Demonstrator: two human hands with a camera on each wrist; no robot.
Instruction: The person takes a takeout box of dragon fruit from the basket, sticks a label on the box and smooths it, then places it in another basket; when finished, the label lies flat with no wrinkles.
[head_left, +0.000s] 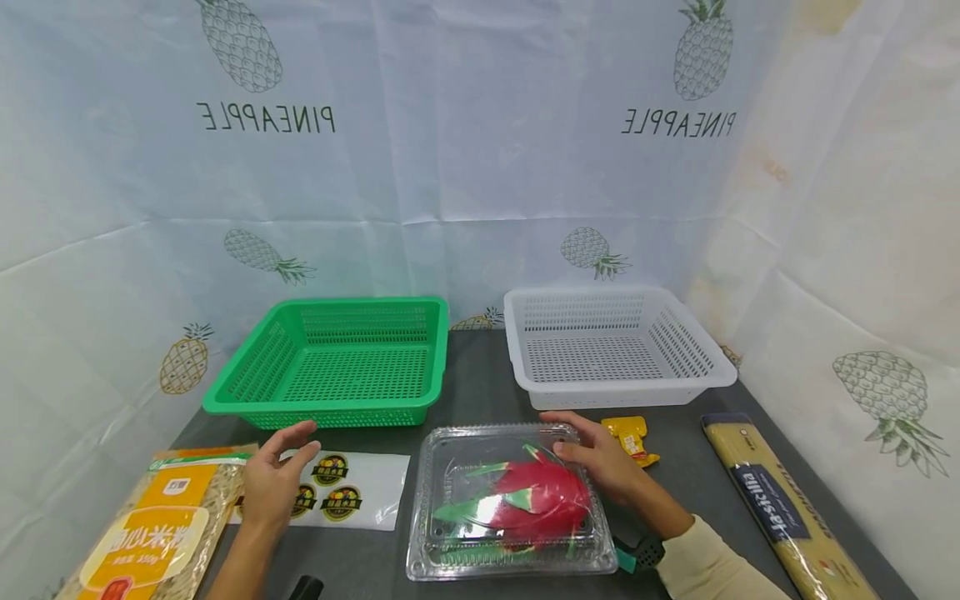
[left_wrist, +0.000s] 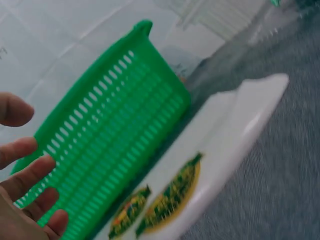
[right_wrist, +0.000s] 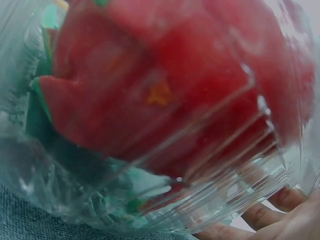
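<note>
A pale pineapple-print cloth (head_left: 480, 167) is hanging behind and around a dark table (head_left: 478, 375). Near the back, a green basket (head_left: 322, 415) is sitting on the left and a white basket (head_left: 630, 392) on the right. A bag with an orange label (head_left: 146, 533) is lying at the left edge, and a long packet of pasta (head_left: 780, 508) is slanting along the right. Front and center, between bag and pasta, is the clear plastic box (head_left: 510, 572); I can't tell whether it is resting flat on the table. Inside it, a red dragon fruit (head_left: 540, 500) is showing through the lid. Just left of the box, a white sheet of stickers (head_left: 378, 483) is lying near the green basket. The hands are well apart: the right hand (head_left: 603, 458) is gripping the box's far right corner — thumb on the lid — while the left hand (head_left: 273, 479) is holding nothing, fingers loosely spread beside the stickers. A small yellow packet (head_left: 628, 437) is lying just beyond the right hand, near the white basket.
</note>
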